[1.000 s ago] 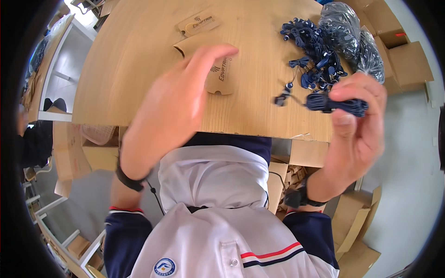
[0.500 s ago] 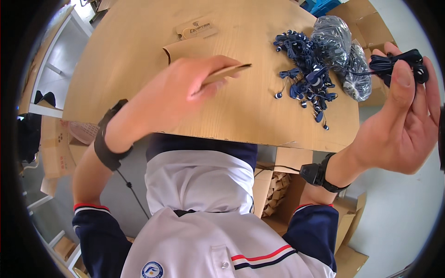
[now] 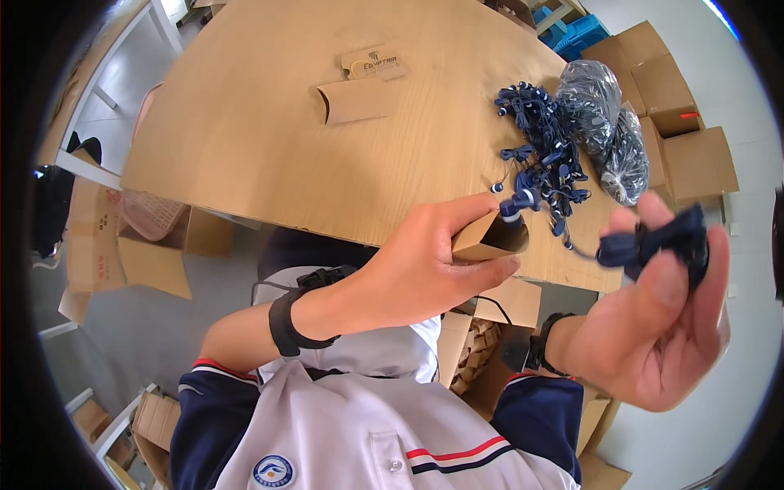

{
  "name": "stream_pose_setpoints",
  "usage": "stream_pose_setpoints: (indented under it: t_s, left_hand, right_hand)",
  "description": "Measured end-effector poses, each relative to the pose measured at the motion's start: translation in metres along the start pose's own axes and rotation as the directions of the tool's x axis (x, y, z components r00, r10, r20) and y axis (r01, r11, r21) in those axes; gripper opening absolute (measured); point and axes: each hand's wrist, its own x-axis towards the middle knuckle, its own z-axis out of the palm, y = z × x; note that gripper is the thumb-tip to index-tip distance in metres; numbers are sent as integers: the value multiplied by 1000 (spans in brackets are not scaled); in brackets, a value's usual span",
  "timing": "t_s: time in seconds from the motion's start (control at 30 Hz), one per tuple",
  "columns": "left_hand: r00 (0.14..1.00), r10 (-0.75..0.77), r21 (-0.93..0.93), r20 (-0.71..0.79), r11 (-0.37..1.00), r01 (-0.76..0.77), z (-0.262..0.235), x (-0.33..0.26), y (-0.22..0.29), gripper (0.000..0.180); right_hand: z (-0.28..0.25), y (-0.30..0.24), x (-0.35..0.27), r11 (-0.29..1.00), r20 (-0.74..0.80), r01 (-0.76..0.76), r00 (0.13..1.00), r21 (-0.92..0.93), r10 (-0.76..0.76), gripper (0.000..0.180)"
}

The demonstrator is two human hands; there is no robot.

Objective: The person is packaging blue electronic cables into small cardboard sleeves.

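My left hand [image 3: 429, 257] grips a small brown cardboard sleeve box [image 3: 482, 239] between thumb and fingers, its end spread open to the right. In my right hand [image 3: 645, 343] is a folded bundle of dark blue earphones [image 3: 657, 245], pinched by the fingertips and slightly blurred. A cord runs left from this bundle toward a dark blue piece with a white ring [image 3: 516, 206], which sits at the box's open mouth; whether it is inside the rim I cannot tell. Just behind lies a tangled pile of similar earphones [image 3: 543, 135] on the wooden table [image 3: 237, 131].
Another flattish brown sleeve box [image 3: 355, 101] and a printed brown one [image 3: 374, 64] lie on the table. Clear plastic bags [image 3: 590, 98] of dark items stand at the right edge. Open cartons [image 3: 694, 163] stand beyond it; below the table edge, a carton holds several folded brown pieces [image 3: 475, 355].
My left hand has moved right and nearer with the box, whose end now gapes open. My right hand has come left and lower with the earphones, closer to the box.
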Motion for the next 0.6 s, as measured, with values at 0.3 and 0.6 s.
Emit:
stream_pose_setpoints:
  t_s: [0.3,0.6]
  left_hand:
    - [990,140,-67,7,988,-139,4,-1,-4,22]
    - [990,33,-329,137,944,14,-10,-7,8,33]
  right_hand:
    - [-9,1,-10,923,232,-225,960,312,156,39]
    - [7,37,-35,794,476,-388,868,467,144,16]
